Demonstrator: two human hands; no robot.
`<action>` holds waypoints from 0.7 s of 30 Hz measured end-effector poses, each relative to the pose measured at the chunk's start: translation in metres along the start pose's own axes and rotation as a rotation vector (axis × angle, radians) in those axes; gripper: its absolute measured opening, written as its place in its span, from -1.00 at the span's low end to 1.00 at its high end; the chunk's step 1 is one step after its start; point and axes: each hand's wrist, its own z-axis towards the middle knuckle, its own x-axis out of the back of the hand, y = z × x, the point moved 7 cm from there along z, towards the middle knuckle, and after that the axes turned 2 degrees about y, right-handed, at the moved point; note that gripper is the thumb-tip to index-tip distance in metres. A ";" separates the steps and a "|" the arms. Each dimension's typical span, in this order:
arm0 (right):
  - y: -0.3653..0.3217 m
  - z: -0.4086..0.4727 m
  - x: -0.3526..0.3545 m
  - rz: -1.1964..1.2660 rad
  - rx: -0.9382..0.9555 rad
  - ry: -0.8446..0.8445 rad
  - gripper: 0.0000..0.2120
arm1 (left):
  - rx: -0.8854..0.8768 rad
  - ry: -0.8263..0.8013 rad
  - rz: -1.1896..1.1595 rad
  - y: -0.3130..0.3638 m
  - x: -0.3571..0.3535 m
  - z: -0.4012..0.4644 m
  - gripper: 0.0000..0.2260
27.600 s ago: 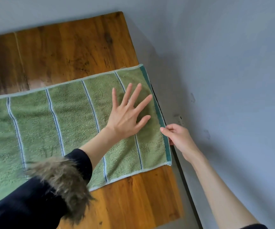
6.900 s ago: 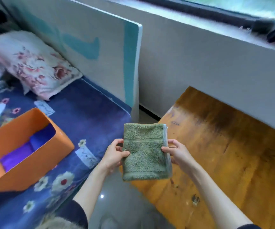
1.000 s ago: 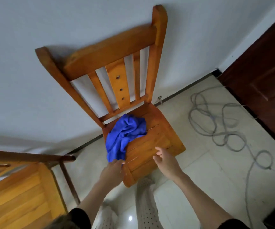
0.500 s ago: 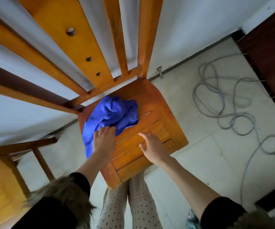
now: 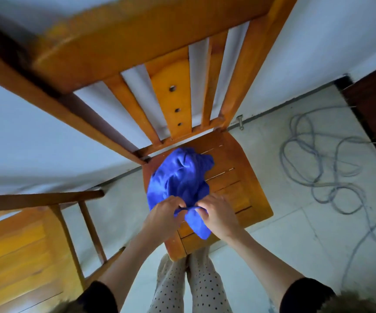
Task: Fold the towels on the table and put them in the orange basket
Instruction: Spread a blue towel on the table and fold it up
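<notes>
Blue towel [image 5: 179, 181] crumpled on chair seat [image 5: 239, 177], near edge pinched by left hand [image 5: 163, 216] and right hand [image 5: 218, 214]

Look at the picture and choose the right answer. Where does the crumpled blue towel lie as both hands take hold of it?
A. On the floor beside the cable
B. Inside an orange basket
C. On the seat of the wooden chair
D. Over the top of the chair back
C: the blue towel lies bunched on the slatted seat of the wooden chair, while the left hand and the right hand pinch its near edge.
</notes>
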 end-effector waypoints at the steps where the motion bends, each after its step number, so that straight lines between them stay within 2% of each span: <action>1: -0.008 0.000 0.015 0.028 -0.007 0.041 -0.82 | -0.010 0.031 -0.023 0.003 0.014 -0.005 -0.87; 4: -0.035 -0.002 0.074 0.111 -0.005 0.179 -0.85 | -0.059 0.096 -0.045 0.017 0.060 -0.021 -0.88; 8: -0.088 -0.007 0.158 0.016 0.122 0.298 -0.91 | -0.136 0.139 -0.041 0.035 0.118 -0.051 -0.89; 12: -0.118 -0.021 0.231 -0.006 0.152 0.445 -0.91 | -0.141 0.235 -0.012 0.041 0.174 -0.085 -0.91; 16: -0.143 -0.033 0.285 -0.007 0.156 0.507 -0.91 | -0.186 0.406 -0.002 0.066 0.230 -0.121 -0.94; 21: -0.203 -0.053 0.348 0.035 0.325 0.609 -0.94 | -0.199 0.699 -0.039 0.104 0.302 -0.187 -0.97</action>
